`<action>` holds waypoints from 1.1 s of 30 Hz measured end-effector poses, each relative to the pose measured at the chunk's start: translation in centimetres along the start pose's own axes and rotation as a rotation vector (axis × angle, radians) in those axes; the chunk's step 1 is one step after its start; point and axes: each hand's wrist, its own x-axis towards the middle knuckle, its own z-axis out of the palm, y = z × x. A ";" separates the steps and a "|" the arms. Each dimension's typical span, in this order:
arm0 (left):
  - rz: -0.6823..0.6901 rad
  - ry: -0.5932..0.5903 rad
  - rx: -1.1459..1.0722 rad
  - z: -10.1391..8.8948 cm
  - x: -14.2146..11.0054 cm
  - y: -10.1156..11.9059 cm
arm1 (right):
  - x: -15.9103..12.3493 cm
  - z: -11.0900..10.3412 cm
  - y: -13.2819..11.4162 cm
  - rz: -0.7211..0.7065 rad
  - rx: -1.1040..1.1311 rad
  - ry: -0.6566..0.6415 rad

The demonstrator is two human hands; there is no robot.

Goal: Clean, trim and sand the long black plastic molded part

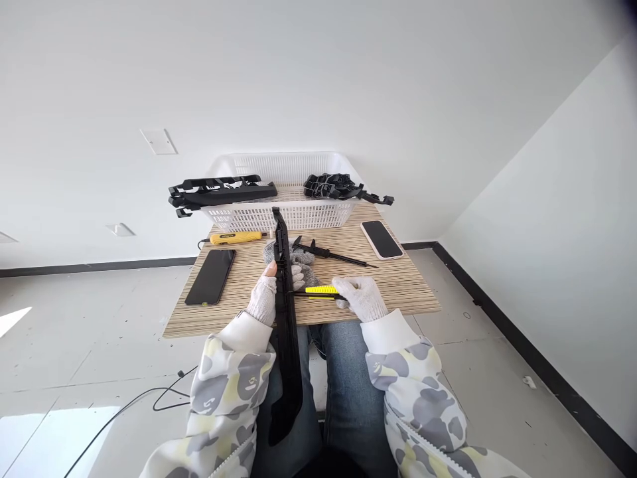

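A long black plastic part (pixel 285 305) sits in the closed grip of the white-gloved left hand (pixel 263 297). The white-gloved right hand (pixel 361 296) pinches a slim yellow-and-black tool (pixel 321 290), its tip seemingly touching the part, above the striped wooden desk (pixel 408 292).

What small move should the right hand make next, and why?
Probably a light stroke of the yellow tool along the edge of the long black part: the right hand holds the tool with its tip apparently at that edge, and the left hand grips the part.
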 end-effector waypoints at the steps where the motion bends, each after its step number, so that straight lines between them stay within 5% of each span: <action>1: 0.007 -0.004 0.009 -0.1 0.1 -0.1 | 0.0 0.0 0.0 0.003 -0.011 -0.004; 33: 0.093 -0.084 0.048 -1.9 0.7 -0.6 | -0.2 -0.3 -0.2 -0.006 -0.089 -0.029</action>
